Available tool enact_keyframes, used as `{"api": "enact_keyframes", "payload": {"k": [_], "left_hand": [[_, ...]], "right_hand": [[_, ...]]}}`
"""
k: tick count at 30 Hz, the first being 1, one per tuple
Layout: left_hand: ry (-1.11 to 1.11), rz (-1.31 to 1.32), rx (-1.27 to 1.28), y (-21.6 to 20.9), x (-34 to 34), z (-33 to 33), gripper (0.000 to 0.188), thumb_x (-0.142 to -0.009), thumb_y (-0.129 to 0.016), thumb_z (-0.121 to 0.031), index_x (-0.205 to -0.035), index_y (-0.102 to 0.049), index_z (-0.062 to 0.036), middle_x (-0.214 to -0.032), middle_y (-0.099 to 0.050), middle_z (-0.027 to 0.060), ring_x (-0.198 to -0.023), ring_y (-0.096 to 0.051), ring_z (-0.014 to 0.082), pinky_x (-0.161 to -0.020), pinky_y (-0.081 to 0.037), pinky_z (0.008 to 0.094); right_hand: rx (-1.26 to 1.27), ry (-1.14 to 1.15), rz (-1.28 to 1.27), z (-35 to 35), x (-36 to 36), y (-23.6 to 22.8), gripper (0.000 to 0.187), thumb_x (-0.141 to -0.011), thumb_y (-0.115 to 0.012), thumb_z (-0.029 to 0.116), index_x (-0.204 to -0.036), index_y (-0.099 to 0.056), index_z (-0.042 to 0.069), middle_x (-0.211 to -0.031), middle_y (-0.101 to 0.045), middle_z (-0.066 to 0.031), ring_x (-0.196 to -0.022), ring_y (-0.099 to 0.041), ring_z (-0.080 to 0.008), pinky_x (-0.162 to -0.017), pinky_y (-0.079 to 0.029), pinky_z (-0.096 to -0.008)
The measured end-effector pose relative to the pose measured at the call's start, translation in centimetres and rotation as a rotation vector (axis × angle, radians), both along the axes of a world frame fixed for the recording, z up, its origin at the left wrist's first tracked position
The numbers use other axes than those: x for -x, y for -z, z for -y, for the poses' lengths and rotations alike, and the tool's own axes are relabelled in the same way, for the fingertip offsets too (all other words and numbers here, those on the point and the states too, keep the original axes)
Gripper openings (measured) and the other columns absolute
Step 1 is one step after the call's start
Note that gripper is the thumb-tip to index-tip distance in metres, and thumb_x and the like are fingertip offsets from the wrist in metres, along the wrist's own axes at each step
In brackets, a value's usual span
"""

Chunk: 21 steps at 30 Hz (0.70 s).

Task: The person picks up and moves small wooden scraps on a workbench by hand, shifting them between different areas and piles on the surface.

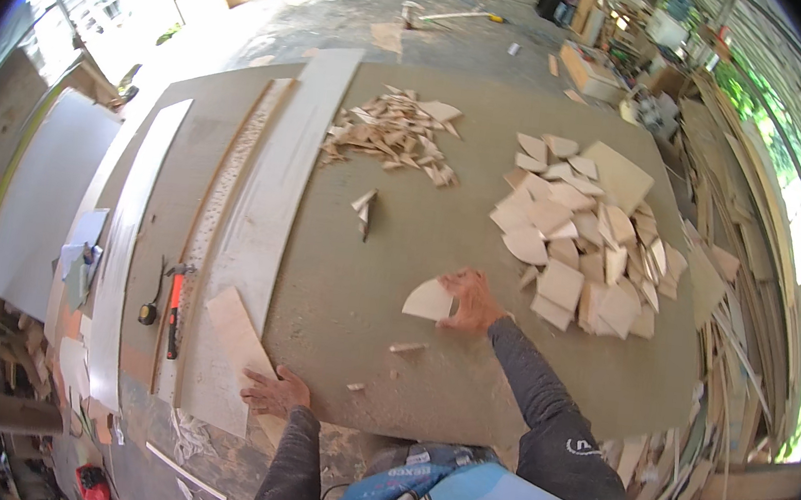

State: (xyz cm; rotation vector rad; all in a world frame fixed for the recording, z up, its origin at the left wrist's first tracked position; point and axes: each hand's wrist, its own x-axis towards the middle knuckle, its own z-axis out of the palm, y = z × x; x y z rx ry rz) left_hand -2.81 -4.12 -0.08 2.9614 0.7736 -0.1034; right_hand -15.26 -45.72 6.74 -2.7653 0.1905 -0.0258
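My right hand [474, 303] is at the middle of the table, its thumb and fingers curled round the edge of a flat quarter-round wood piece [427, 299]. At the near edge, my left hand [277, 392] lies with fingers spread on a narrow rectangular wood strip [242, 329]. That strip lies slanted across a long white board [283, 179]. Right of centre is a heap of cut wood pieces [561, 284], several with rounded edges. Small pointed offcuts [388, 132] form another pile at the far side.
A tape measure [148, 313] and a red-and-black hammer [175, 314] lie left of the white board. Small scraps [407, 348] and an upright sliver [363, 212] dot the brown tabletop [391, 249]. Stacked planks [750, 218] line the right side.
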Motion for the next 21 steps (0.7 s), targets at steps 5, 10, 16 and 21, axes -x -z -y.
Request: {"api": "enact_keyframes", "payload": {"k": [5,10,16,21], "left_hand": [[0.001,-0.028,-0.055,0.2,0.0,0.1,0.086,-0.100,-0.048,-0.054,-0.165,-0.004,-0.0172,-0.161,-0.015,0.0354,-0.150,-0.019,0.0495,-0.117,-0.020,0.0668],[0.046,0.015,-0.060,1.4,-0.3,-1.3,0.086,-0.099,-0.050,-0.056,-0.164,-0.009,-0.0193,-0.160,-0.018,0.0340,-0.150,-0.020,0.0486,-0.117,-0.021,0.0677],[0.127,0.088,-0.024,3.5,0.1,-4.0,0.084,-0.097,-0.055,-0.056,-0.164,-0.015,-0.0235,-0.161,-0.020,0.0316,-0.150,-0.021,0.0473,-0.117,-0.022,0.0659],[0.201,0.098,0.054,3.4,1.0,-6.5,0.083,-0.095,-0.061,-0.052,-0.163,-0.021,-0.0249,-0.161,-0.022,0.0297,-0.150,-0.021,0.0463,-0.117,-0.022,0.0645]], "right_hand": [[0.217,0.206,0.313,6.2,6.0,-7.4,0.097,-0.064,-0.084,0.051,-0.142,-0.056,0.001,-0.146,-0.057,-0.0136,-0.135,-0.044,-0.0337,-0.115,-0.028,-0.0520],[0.582,0.886,0.441,11.3,10.7,-10.7,0.102,-0.081,-0.069,0.069,-0.151,-0.044,0.000,-0.163,-0.031,-0.0210,-0.149,-0.026,-0.0400,-0.118,-0.019,-0.0620],[0.131,0.732,0.263,7.9,18.1,-3.4,0.057,-0.091,-0.073,0.044,-0.124,-0.067,-0.002,-0.146,-0.055,-0.0207,-0.134,-0.050,-0.0368,-0.112,-0.034,-0.0535],[-0.134,0.910,0.176,5.8,23.8,-1.9,0.023,-0.086,-0.076,0.023,-0.091,-0.071,0.002,-0.105,-0.071,-0.0116,-0.101,-0.064,-0.0330,-0.100,-0.044,-0.0487]]}}
